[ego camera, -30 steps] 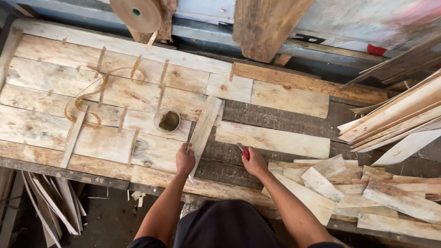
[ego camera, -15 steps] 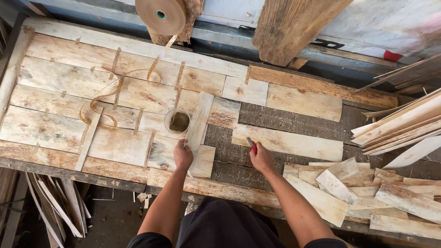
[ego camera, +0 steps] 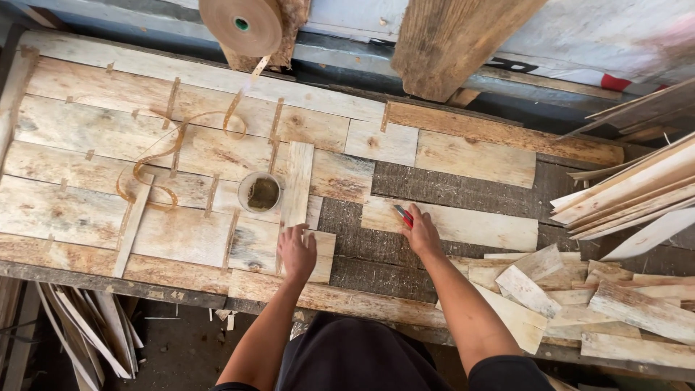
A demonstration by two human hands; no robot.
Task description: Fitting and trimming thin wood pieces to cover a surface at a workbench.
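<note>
A: Which step is this, would you say?

B: Fitting a piece into the patchwork, I judge. The left hand [ego camera: 297,250] lies palm down, fingers loosely spread and gripping nothing, on a small pale veneer piece [ego camera: 316,255] near the front edge of the workbench [ego camera: 108,274]. Its fingertips reach the lower end of a narrow upright strip [ego camera: 297,183] that runs away from the person, just beside a small round cup [ego camera: 261,192] of dark liquid.

A: And the other hand?

B: The right hand [ego camera: 421,233] rests on a long pale strip [ego camera: 463,224] towards the middle of the workbench, fingers curled around a small red tool [ego camera: 403,214]. It may be a knife; I cannot tell the blade.

A: What does the next move call for?

B: Probably nudging the small piece flush against its neighbours, so the seam closes without overlap, then fixing it. A roll of brown paper tape [ego camera: 241,24] hangs above the far edge, its loose tail curling over the left part of the sheets.

A: How does the piece look?

B: Thin, flat, pale and weathered, with greyish grain, roughly rectangular. It lies beside the dark bare patch [ego camera: 463,190] of the workbench still uncovered. More offcuts [ego camera: 565,289] are heaped at the right front corner.
</note>
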